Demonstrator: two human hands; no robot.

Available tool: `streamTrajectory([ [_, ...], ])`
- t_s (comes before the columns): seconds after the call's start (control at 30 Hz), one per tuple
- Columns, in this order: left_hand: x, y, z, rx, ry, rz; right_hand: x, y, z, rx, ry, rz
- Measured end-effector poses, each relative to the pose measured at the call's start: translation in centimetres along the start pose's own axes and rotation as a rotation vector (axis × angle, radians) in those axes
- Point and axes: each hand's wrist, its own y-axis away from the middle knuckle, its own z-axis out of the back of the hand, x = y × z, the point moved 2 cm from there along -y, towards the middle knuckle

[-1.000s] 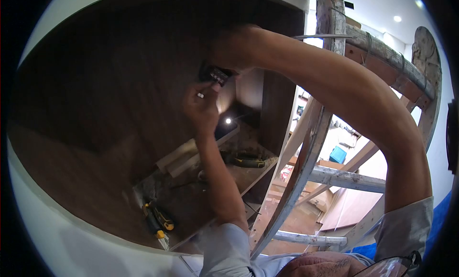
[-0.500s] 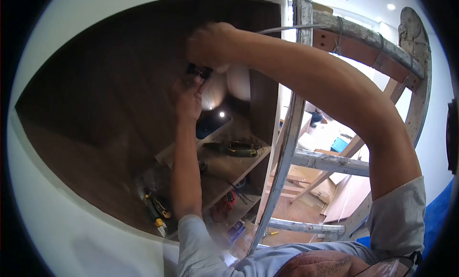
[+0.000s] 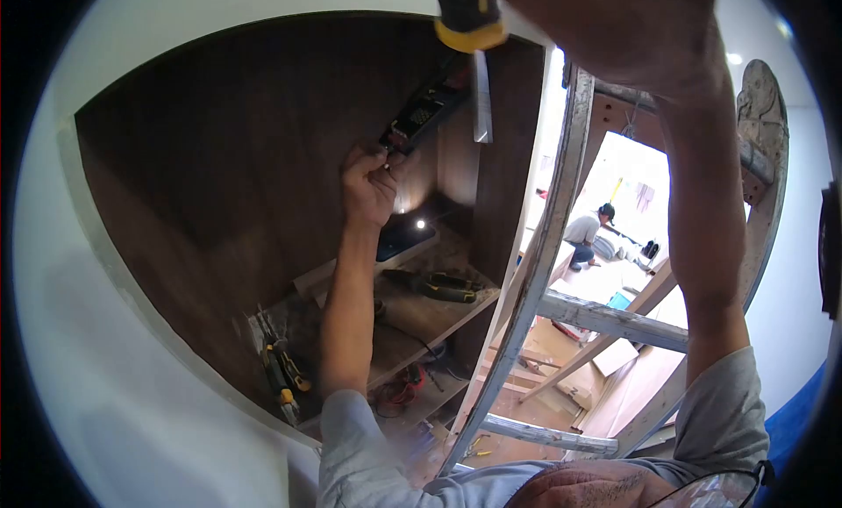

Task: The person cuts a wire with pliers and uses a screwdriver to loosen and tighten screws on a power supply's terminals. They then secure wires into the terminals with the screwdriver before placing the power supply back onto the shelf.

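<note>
My left hand (image 3: 369,185) reaches up inside the dark wooden cabinet (image 3: 237,148). Its fingers pinch the lower end of a long black electronic module (image 3: 423,115) with bare circuit parts showing. High at the top, my right hand (image 3: 605,21) is closed around the black and yellow handle of a chisel (image 3: 481,96), whose flat metal blade points down, to the right of the module and apart from it. Part of the right hand is cut off by the upper edge. Below the left hand, a phone (image 3: 405,245) lies on the shelf with its light shining.
Black and yellow pliers (image 3: 443,287) rest on the shelf; more hand tools (image 3: 282,372) lie at the cabinet's lower left. Red wires (image 3: 402,390) sit lower down. A worn ladder (image 3: 614,322) stands close on the right. Beyond it, another person (image 3: 586,232) crouches among boards.
My right hand has swung up and right, away from the module, and the chisel's blade now points down. The left hand is still at the module, which shows more fully.
</note>
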Motion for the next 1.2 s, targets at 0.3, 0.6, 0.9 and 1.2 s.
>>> streamTrajectory([
  [0.3, 1.5, 0.4, -4.6, -0.277, -0.533, 0.025, 0.9, 3.5, 0.9, -0.136, -0.268, -0.227],
  [0.6, 1.1, 0.8, -6.0, -0.191, -1.248, -0.378, -5.4, 10.1, 0.4, -0.094, -0.042, 0.23],
  [0.9, 1.2, 1.0, -6.5, -0.191, -1.237, -0.359, -6.2, 11.7, -0.5, 0.021, 0.008, 0.231],
  [1.2, 0.9, 1.3, -7.6, -0.186, -1.238, -0.365, -7.4, 12.2, -1.5, -0.04, 0.033, 0.181],
])
